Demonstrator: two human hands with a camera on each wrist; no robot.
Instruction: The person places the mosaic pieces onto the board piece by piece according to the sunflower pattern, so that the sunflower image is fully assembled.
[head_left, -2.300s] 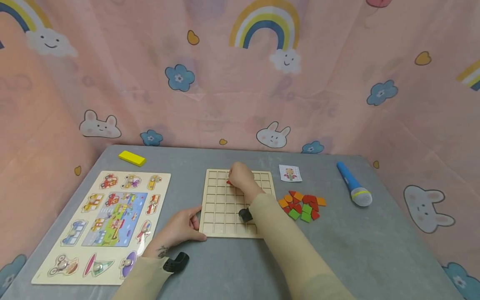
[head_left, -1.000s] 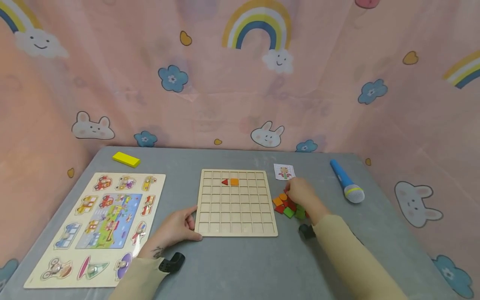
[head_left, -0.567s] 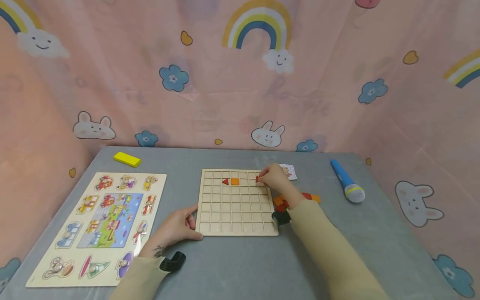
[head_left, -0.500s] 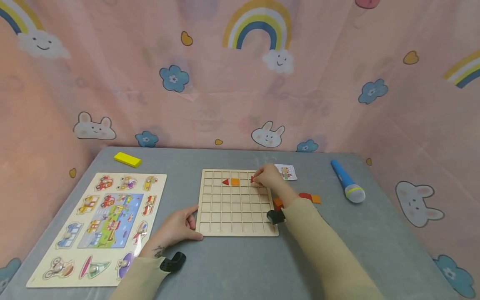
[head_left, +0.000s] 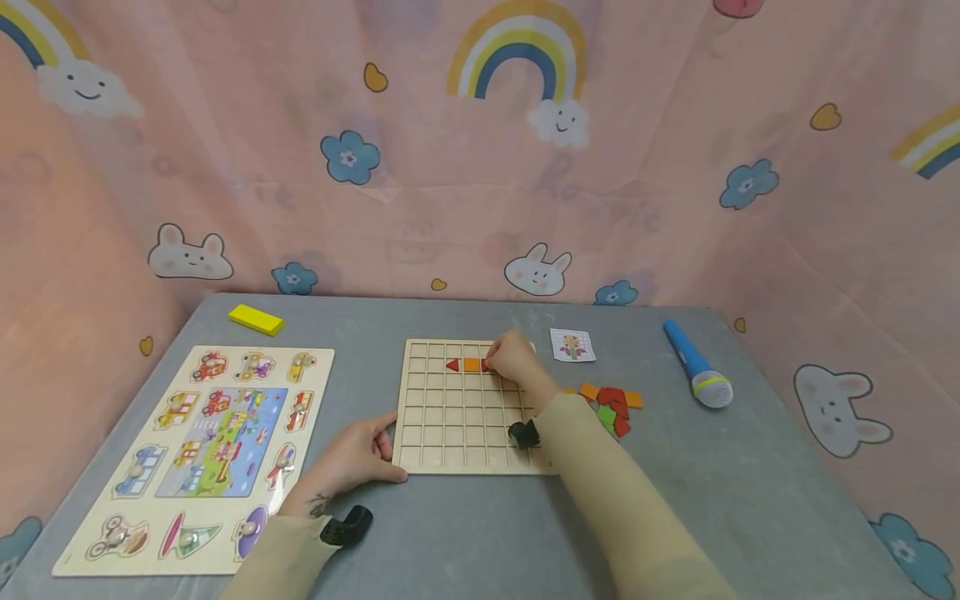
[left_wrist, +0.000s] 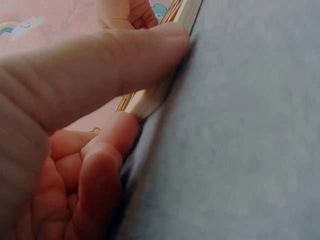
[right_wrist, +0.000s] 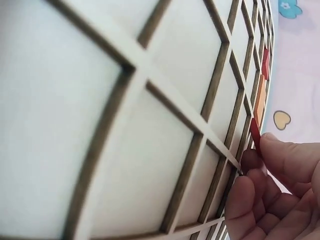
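- The right hand [head_left: 516, 360] pinches a small red piece [right_wrist: 256, 135] between thumb and forefinger, over the far part of the wooden grid board [head_left: 442, 417], just right of an orange square [head_left: 472, 365]; whether the piece lies flat in its cell I cannot tell.
- Left of that square sits a red triangle [head_left: 452, 365], both in the second row from the far edge.
- The left hand [head_left: 360, 457] grips the board's near left corner, thumb along the near edge and the other fingers bent at the left side.
- The right hand and sleeve [head_left: 600, 492] cover much of the grid's right side and hide the left part of the loose coloured pieces [head_left: 612, 400], where red, orange and green show.
- Beyond the pile, near the board's far right corner, lies a small pattern card [head_left: 573, 345], uncovered.
- A blue toy microphone [head_left: 699, 365] rests farther right, well apart from the board.
- On the left lies a picture puzzle [head_left: 324, 362]; the left sleeve [head_left: 285, 558] overlaps its near right corner.
- A yellow block [head_left: 256, 319] lies past the puzzle's far edge.
- Everything is on a grey table [head_left: 450, 533], with a pink printed curtain [head_left: 420, 225] behind.
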